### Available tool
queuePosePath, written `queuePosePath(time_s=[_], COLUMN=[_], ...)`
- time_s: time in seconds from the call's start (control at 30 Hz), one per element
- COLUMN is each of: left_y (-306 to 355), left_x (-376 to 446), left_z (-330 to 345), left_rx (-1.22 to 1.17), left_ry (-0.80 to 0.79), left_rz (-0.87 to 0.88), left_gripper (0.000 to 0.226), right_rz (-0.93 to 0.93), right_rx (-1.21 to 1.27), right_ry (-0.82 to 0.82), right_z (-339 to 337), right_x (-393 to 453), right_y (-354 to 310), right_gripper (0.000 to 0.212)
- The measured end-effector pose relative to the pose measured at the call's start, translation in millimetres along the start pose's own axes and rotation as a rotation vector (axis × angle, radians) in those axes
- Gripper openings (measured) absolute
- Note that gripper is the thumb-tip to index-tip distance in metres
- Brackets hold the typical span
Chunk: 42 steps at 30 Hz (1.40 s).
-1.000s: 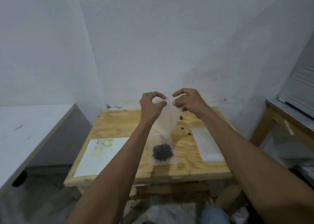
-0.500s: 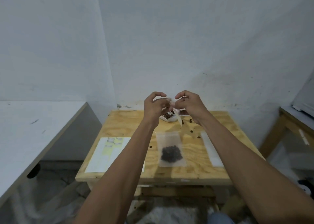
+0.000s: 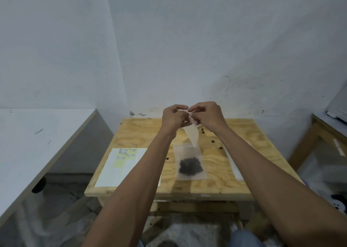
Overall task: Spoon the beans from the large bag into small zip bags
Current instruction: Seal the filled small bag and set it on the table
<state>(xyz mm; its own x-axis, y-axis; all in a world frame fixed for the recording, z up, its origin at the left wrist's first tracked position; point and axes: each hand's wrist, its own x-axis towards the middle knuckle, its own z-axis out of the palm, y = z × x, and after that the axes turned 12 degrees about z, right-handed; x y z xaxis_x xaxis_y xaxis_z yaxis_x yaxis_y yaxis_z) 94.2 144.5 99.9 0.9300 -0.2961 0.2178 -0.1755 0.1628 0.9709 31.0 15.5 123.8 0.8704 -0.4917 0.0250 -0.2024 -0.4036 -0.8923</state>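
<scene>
Prob about one bag in, w/ more to go. One small zip bag (image 3: 190, 162) already lay flat mid-counter w/ a dark clump of beans inside, looked filled. Couldn't tell if zipped. A few loose beans (image 3: 213, 141) scattered on the counter (image 3: 244, 181) further back, so some spillage. Stack of spare flat bags (image 3: 233, 164) sat off to the right side, mostly hidden behind the forearm. Large bag and spoon not visible anywhere, maybe behind the hands.

Both arms stretched out front, raised above the far half of the counter, hands nearly touching. Left hand (image 3: 173, 118) and right hand (image 3: 207, 115) both had fingers curled, pinching the top edge of an empty zip bag (image 3: 193, 136) that hung down edge-on and pointed. Looked like working the mouth open, prob prepping it for the next scoop. Printed sheet (image 3: 120, 168) lay on the left.
</scene>
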Motion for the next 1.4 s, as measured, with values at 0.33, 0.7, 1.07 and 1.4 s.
queuePosePath(time_s=[0.33,0.7,1.07,1.4], left_y=[6,-1,-13,-25], left_x=[2,3,-1,-11], left_z=[-15,-27,-24,-26], left_rx=[0.493,0.504,0.457,0.451], left_ry=[-0.172,-0.32,-0.208,-0.125], left_rz=[0.172,0.47,0.574,0.471], left_gripper=[0.021,0.058,0.088,0.111], right_rz=[0.069,-0.005,0.052,0.02], right_rx=[-0.187,0.084,0.207,0.27], right_ry=[0.145,-0.073,-0.183,-0.185], right_z=[10,-4,-8,-2], right_x=[7,9,17,14], right_y=[8,-4,-1,8], right_gripper=[0.02,0.029,0.029,0.029])
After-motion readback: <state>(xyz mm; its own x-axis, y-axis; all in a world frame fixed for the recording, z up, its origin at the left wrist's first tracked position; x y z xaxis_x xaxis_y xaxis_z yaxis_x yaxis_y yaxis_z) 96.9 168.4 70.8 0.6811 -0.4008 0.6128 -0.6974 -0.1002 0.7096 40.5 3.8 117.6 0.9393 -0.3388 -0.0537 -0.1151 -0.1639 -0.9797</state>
